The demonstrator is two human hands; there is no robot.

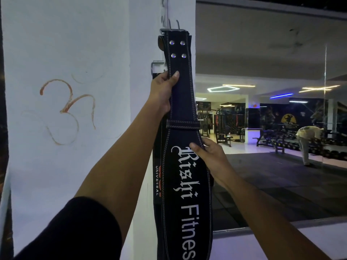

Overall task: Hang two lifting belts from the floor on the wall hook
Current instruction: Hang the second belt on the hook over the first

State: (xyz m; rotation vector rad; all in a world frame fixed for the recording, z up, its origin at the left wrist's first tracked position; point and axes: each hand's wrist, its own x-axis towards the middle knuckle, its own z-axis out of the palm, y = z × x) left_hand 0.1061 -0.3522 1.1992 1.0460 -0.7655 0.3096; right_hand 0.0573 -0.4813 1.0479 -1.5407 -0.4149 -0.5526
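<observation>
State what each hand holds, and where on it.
Left hand grips the black lifting belt on its narrow strap below the rivets; right hand holds the same belt's right edge where it widens.

Single head-worn wide-angle view, aimed forward and slightly upward along both outstretched forearms. Very close to a white wall corner point(142, 109) filling the left half. Open on the right to a mirror wall point(272, 113) showing gym floor far behind. Edges bowed by lens.
</observation>
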